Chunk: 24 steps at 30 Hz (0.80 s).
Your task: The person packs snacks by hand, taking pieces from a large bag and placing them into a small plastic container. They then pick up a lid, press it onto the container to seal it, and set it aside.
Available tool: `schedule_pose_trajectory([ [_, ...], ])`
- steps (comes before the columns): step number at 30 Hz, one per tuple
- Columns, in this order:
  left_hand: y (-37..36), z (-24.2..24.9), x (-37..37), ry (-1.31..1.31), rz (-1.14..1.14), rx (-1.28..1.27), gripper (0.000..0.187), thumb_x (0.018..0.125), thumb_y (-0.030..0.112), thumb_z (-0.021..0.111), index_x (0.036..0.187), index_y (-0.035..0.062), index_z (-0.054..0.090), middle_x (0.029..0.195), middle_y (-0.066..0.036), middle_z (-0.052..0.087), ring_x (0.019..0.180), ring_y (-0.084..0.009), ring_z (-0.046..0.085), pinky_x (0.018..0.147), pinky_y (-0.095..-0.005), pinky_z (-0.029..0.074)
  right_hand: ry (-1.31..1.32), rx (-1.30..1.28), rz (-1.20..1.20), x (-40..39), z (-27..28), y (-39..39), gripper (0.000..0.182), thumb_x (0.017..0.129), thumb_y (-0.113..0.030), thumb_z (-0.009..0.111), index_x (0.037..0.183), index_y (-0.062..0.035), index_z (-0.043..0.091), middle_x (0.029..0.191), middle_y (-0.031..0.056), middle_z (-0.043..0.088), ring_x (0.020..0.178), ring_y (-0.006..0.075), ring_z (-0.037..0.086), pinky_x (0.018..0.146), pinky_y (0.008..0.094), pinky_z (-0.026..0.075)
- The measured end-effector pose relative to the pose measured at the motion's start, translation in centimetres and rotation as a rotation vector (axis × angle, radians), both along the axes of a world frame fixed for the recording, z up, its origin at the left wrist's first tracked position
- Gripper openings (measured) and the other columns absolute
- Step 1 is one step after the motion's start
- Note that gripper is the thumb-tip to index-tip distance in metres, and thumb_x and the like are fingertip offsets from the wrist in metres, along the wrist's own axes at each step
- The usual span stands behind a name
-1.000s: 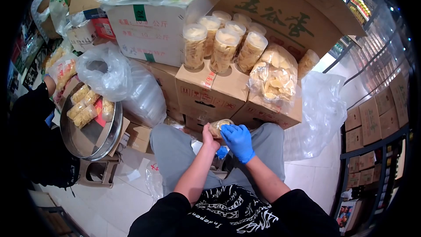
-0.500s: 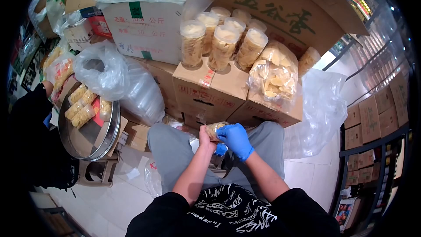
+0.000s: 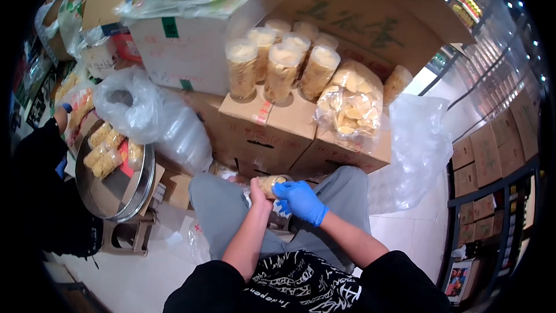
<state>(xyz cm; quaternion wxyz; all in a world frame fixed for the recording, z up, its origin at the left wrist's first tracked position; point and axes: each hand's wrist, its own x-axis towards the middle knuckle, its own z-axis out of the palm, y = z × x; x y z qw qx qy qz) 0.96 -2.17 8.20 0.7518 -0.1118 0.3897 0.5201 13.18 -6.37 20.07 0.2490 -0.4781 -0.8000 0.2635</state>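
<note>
The person sits with a clear jar (image 3: 271,184) of pale chips held over the lap. The bare left hand (image 3: 259,192) wraps the jar's side, fingers closed around it; the gloved right hand (image 3: 298,200) covers its top end, fingers curled over the mouth. The jar lies tilted between the two palms, just beyond the left fingertips.

It looks light, with thin plastic walls that would give under a hard squeeze, and smooth enough to slip on the glove. The chips inside seem brittle. The safest hold is probably round the middle, gently. Well beyond the fingers, filled jars (image 3: 278,64) stand on a carton (image 3: 272,124), beside a bag of chips (image 3: 352,104).
</note>
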Motion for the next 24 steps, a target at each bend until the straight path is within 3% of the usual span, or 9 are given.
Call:
schedule_pose_trajectory([
  [2, -0.2, 1.4, 0.0, -0.032, -0.007, -0.005, 0.037, 0.080, 0.036, 0.046, 0.099, 0.0054, 0.052, 0.094, -0.011, 0.060, 0.086, -0.0278, 0.060, 0.077, -0.0407, 0.049, -0.215, 0.147, 0.049, -0.3, 1.7, 0.2, 0.017, 0.084, -0.016, 0.049, 0.090, -0.0065, 0.062, 0.078, 0.0163, 0.061, 0.062, 0.0280, 0.061, 0.054, 0.0349, 0.049],
  [4, -1.1, 1.0, -0.2, -0.106, -0.066, 0.128, 0.037, 0.082, 0.037, 0.044, 0.099, 0.0050, 0.052, 0.095, -0.012, 0.060, 0.086, -0.0283, 0.060, 0.077, -0.0410, 0.049, -0.423, 0.194, 0.118, -0.2, 0.2, 0.3, 0.015, 0.080, -0.013, 0.050, 0.089, -0.0080, 0.062, 0.078, 0.0165, 0.061, 0.066, 0.0304, 0.061, 0.058, 0.0385, 0.048],
  [6, -1.3, 0.6, 0.0, -0.018, -0.020, 0.050, 0.036, 0.082, 0.036, 0.044, 0.099, 0.0054, 0.052, 0.095, -0.011, 0.060, 0.087, -0.0280, 0.060, 0.078, -0.0412, 0.049, -0.513, 0.098, 0.155, -0.6, 0.7, 0.6, 0.016, 0.077, -0.013, 0.052, 0.086, -0.0083, 0.063, 0.079, 0.0175, 0.061, 0.070, 0.0322, 0.060, 0.062, 0.0416, 0.048],
  [8, -1.0, -3.9, 0.4, 0.025, 0.010, -0.025, 0.047, 0.083, 0.041, 0.034, 0.108, 0.0037, 0.050, 0.103, -0.015, 0.058, 0.094, -0.0307, 0.058, 0.082, -0.0470, 0.047, -0.505, 0.034, 0.167, -0.5, 0.3, 1.0, 0.016, 0.076, -0.015, 0.053, 0.085, -0.0081, 0.064, 0.081, 0.0179, 0.061, 0.072, 0.0335, 0.060, 0.064, 0.0419, 0.048],
  [12, -1.2, -3.5, 0.6, 0.077, -0.037, -0.091, 0.047, 0.084, 0.040, 0.032, 0.109, 0.0041, 0.050, 0.104, -0.015, 0.058, 0.092, -0.0308, 0.059, 0.080, -0.0483, 0.048, -0.510, -0.041, 0.191, 0.0, -0.9, 2.0, 0.024, 0.067, -0.014, 0.060, 0.090, -0.0089, 0.065, 0.085, 0.0184, 0.061, 0.075, 0.0349, 0.060, 0.068, 0.0408, 0.049],
  [16, -0.9, -0.3, 0.6, 0.008, -0.028, -0.076, 0.046, 0.084, 0.042, 0.033, 0.108, 0.0063, 0.051, 0.103, -0.012, 0.059, 0.090, -0.0285, 0.059, 0.079, -0.0469, 0.048, -0.414, 0.013, 0.225, 0.0, 0.3, 2.2, 0.024, 0.069, -0.011, 0.061, 0.092, -0.0075, 0.065, 0.086, 0.0184, 0.061, 0.078, 0.0353, 0.059, 0.071, 0.0399, 0.049],
  [18, -0.6, 1.5, 0.4, 0.023, 0.014, -0.088, 0.046, 0.084, 0.042, 0.035, 0.107, 0.0063, 0.051, 0.103, -0.012, 0.059, 0.092, -0.0281, 0.059, 0.081, -0.0455, 0.047, -0.026, -0.058, 0.085, -0.2, 0.5, 2.0, 0.025, 0.072, -0.008, 0.060, 0.096, -0.0056, 0.064, 0.089, 0.0179, 0.061, 0.081, 0.0353, 0.059, 0.074, 0.0384, 0.048],
  [21, 0.2, 1.7, -0.6, -0.083, 0.143, 0.009, 0.035, 0.081, 0.038, 0.045, 0.098, 0.0091, 0.053, 0.095, -0.009, 0.060, 0.085, -0.0249, 0.061, 0.076, -0.0410, 0.050, 0.001, 0.062, 0.171, -0.6, 1.9, 2.5, 0.028, 0.073, -0.005, 0.060, 0.101, -0.0050, 0.062, 0.093, 0.0177, 0.061, 0.085, 0.0349, 0.059, 0.078, 0.0369, 0.048],
  [24, 0.9, 3.0, -0.8, -0.077, 0.182, 0.009, 0.033, 0.081, 0.038, 0.045, 0.096, 0.0100, 0.054, 0.093, -0.008, 0.061, 0.085, -0.0240, 0.061, 0.075, -0.0399, 0.050, 0.008, 0.119, 0.232, -1.3, 4.6, 2.8, 0.037, 0.068, 0.000, 0.055, 0.104, -0.0060, 0.061, 0.096, 0.0174, 0.061, 0.089, 0.0348, 0.058, 0.080, 0.0364, 0.048],
])
